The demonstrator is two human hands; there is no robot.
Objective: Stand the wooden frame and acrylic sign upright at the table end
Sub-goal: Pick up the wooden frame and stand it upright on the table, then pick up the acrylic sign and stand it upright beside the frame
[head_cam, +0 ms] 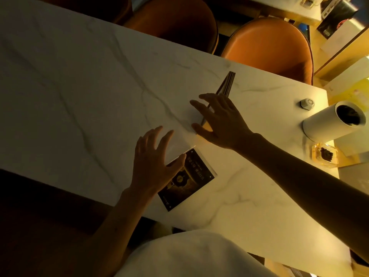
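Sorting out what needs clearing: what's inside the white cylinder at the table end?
The white cylinder lies tilted with its open mouth facing the camera. Inside is a dark mass; the dim light hides what it is, and the wall covers anything deeper.

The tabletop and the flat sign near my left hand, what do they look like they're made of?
Tabletop: looks like polished marble or a marble-look slab, white with grey veins and a soft sheen. Sign: seemingly clear acrylic, with a glassy bright edge around a dark printed card.

I count two hands: left [153, 162], right [221, 120]. One wooden frame [226, 84], one acrylic sign [191, 180], two orange chairs [273, 48].
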